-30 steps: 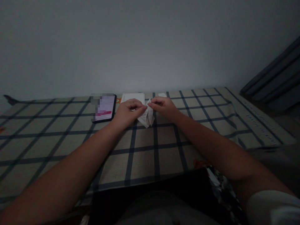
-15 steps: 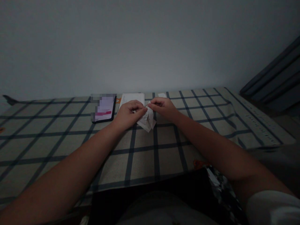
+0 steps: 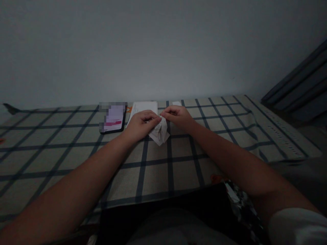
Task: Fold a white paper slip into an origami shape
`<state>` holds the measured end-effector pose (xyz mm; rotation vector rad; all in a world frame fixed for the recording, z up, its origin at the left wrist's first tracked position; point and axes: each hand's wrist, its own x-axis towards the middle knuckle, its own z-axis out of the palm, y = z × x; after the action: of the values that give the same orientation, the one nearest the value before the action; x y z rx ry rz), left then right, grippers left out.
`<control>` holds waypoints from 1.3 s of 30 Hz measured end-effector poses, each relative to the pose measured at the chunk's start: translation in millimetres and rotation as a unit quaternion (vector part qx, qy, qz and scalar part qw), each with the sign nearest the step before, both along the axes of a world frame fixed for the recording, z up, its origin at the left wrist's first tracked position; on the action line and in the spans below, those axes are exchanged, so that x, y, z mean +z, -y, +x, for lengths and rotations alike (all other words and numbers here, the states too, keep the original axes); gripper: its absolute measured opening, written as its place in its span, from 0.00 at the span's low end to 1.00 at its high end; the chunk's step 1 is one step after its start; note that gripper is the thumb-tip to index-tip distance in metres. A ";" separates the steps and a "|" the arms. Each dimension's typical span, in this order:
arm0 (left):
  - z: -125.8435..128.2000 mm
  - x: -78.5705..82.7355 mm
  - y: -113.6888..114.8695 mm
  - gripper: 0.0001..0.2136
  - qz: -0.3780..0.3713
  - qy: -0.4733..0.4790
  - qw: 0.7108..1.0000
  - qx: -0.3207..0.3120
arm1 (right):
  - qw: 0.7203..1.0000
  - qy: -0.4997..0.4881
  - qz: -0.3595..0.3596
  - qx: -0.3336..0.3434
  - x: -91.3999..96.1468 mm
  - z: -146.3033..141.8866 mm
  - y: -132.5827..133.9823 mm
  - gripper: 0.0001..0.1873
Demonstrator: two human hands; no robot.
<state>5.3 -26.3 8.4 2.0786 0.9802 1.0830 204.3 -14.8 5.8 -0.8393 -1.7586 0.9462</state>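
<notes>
A crumpled white tissue (image 3: pixel 160 133) is pinched between my two hands, its loose corners hanging down toward the tablecloth. My left hand (image 3: pixel 141 125) grips it from the left with thumb and fingers pressed together. From the right, my right hand (image 3: pixel 177 116) pinches its upper edge, thumb against the bent fingers. The fingertips of both hands nearly meet at the top of the tissue, and the part between them is hidden.
Behind my left hand lies a white booklet or sheet stack (image 3: pixel 144 106). A phone (image 3: pixel 114 117) with a lit screen rests left of it. A small white piece (image 3: pixel 176 103) lies behind my right hand. The checked tablecloth (image 3: pixel 155 173) reaches back to the wall (image 3: pixel 163 51).
The hands stay almost in place. The hanging part of the tissue has shifted slightly, its lower corner now a little lower and further left.
</notes>
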 end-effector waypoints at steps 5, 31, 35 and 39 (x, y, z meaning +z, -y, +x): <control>1.1 0.7 2.1 0.10 -0.002 0.001 1.000 -0.002 | 1.000 0.015 0.011 -0.015 0.7 1.9 1.0 0.19; 4.6 -8.3 -4.1 0.20 -0.168 0.100 0.981 0.001 | 0.995 -0.035 0.071 -0.063 1.4 1.8 -1.4 0.19; 6.1 -4.4 -0.7 0.29 -0.161 0.132 0.978 -0.010 | 0.992 -0.022 0.103 -0.074 4.2 1.2 0.4 0.18; 7.1 2.1 1.3 0.30 -0.146 0.179 0.972 0.032 | 0.998 -0.045 0.043 -0.021 -1.0 -0.7 -1.8 0.21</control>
<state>12.4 -27.6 10.5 1.5601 0.9611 1.2121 203.6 -13.0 4.7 -0.7645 -1.6861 0.8603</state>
